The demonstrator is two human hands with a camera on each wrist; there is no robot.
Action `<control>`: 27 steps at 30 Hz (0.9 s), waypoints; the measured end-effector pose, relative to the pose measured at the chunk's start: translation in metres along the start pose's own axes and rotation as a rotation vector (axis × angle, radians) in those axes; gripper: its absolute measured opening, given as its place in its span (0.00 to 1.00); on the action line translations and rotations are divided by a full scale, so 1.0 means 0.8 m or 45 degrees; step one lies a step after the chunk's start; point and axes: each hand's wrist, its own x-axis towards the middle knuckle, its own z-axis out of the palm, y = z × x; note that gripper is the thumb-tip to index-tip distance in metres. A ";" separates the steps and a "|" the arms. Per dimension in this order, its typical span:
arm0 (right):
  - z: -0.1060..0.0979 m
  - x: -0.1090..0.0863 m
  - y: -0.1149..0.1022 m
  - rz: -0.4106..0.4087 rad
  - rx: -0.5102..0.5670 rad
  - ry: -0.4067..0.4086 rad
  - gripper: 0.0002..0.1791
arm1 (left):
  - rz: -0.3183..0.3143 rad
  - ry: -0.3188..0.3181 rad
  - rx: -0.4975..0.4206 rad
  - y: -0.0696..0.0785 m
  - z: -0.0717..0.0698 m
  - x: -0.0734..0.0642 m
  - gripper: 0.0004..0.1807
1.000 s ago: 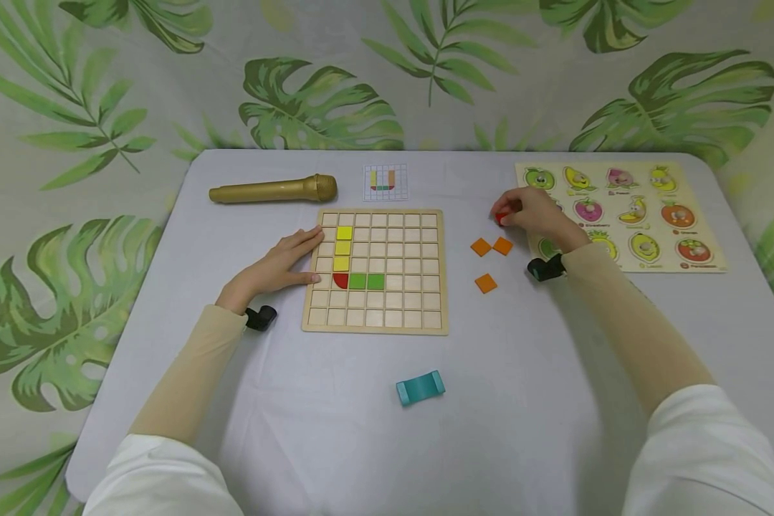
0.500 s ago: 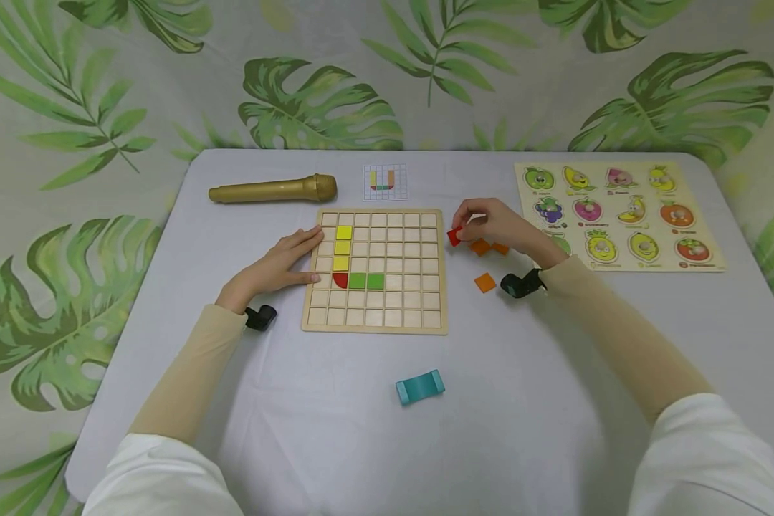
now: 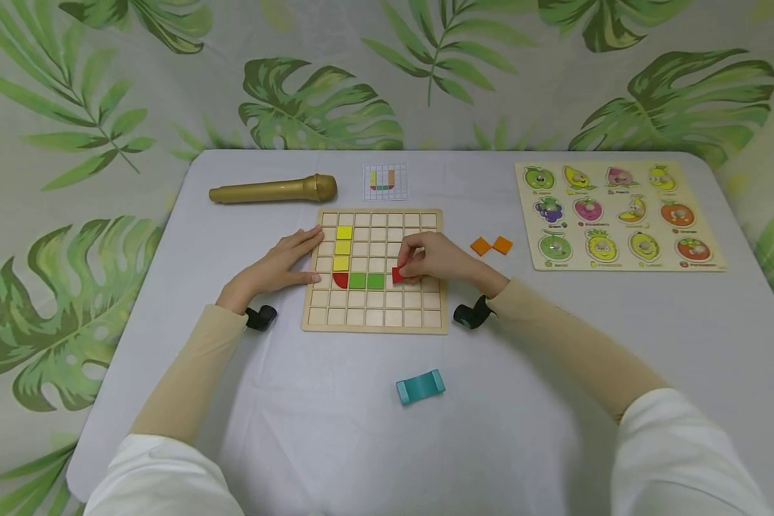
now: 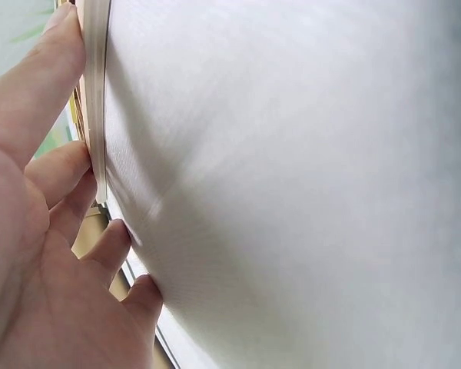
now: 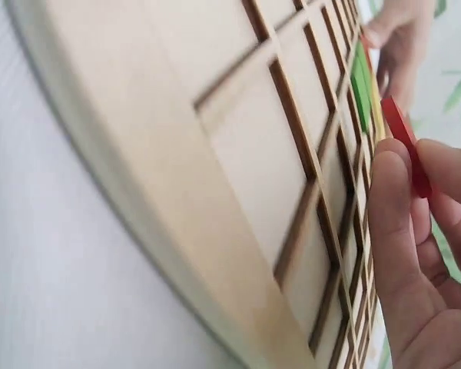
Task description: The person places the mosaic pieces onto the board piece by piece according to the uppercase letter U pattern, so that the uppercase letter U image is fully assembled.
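A wooden grid board [image 3: 375, 322] lies mid-table. Three yellow tiles [image 3: 342, 247] form a column in it, with a red quarter-round tile [image 3: 340, 280] below and two green tiles [image 3: 366, 281] beside that. Over the board, my right hand [image 3: 437, 256] pinches a red tile [image 3: 397, 275] between thumb and fingertips, just right of the green ones. The right wrist view shows this red tile [image 5: 406, 146] tilted and apart from the grid. Along the board's left edge rests my left hand [image 3: 274, 264], fingers extended; the left wrist view has its fingertips touching the rim [image 4: 97, 92].
Two orange tiles [image 3: 491, 246] lie right of the board. A pattern card [image 3: 385, 182] and a gold toy microphone [image 3: 271, 189] are behind it. A fruit puzzle board [image 3: 619, 215] is at the back right, a teal curved block [image 3: 421, 388] in front.
My right hand has carried the red tile leftward from beside the puzzle board to over the grid. A third orange tile is now hidden by the right wrist. The left hand stays put.
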 end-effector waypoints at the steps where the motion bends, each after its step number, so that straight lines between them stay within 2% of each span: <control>1: 0.004 0.001 -0.002 -0.002 -0.038 0.002 0.04 | 0.000 0.001 -0.002 0.000 0.000 0.000 0.45; 13: 0.032 0.003 -0.016 -0.024 -0.441 0.108 0.06 | -0.029 -0.017 0.001 0.002 -0.001 0.000 0.46; 17: 0.036 0.005 -0.018 -0.057 -0.523 0.128 0.07 | -0.015 -0.007 -0.013 0.002 -0.002 -0.001 0.46; 21: 0.034 0.005 -0.014 -0.072 -0.477 0.115 0.06 | -0.015 -0.005 -0.014 0.003 -0.003 -0.001 0.46; 27: 0.009 -0.009 0.000 -0.021 -0.172 0.082 0.04 | -0.034 -0.014 -0.018 0.006 -0.002 -0.002 0.45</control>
